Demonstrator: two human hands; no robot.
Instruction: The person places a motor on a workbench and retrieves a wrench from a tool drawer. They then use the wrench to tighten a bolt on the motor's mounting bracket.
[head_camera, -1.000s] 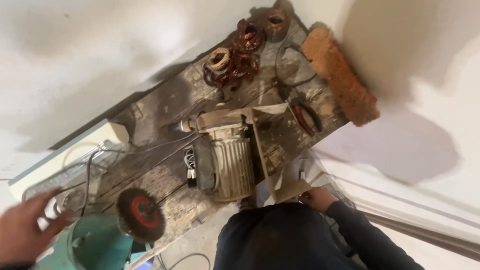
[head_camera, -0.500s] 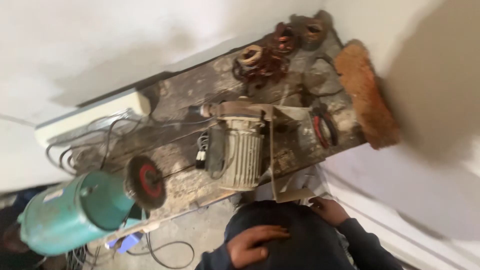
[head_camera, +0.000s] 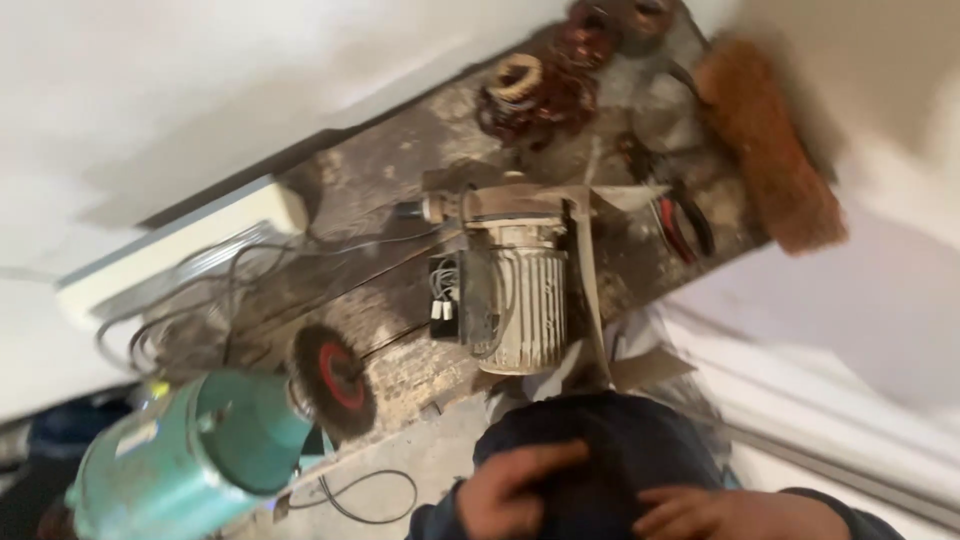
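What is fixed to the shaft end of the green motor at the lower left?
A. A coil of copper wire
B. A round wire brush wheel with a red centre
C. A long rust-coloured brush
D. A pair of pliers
B: the green motor carries a dark round wire brush wheel with a red centre at its shaft end, beside the worn wooden workbench.

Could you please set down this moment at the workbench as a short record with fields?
left hand: left hand, resting on a dark cloth bundle
right hand: right hand, on the same bundle, fingers spread
bench: worn wooden bench against a white wall
middle: ribbed grey motor, lying on the bench
left: green motor with a red-centred wire wheel
far end: copper windings, brown brush
image: blurred
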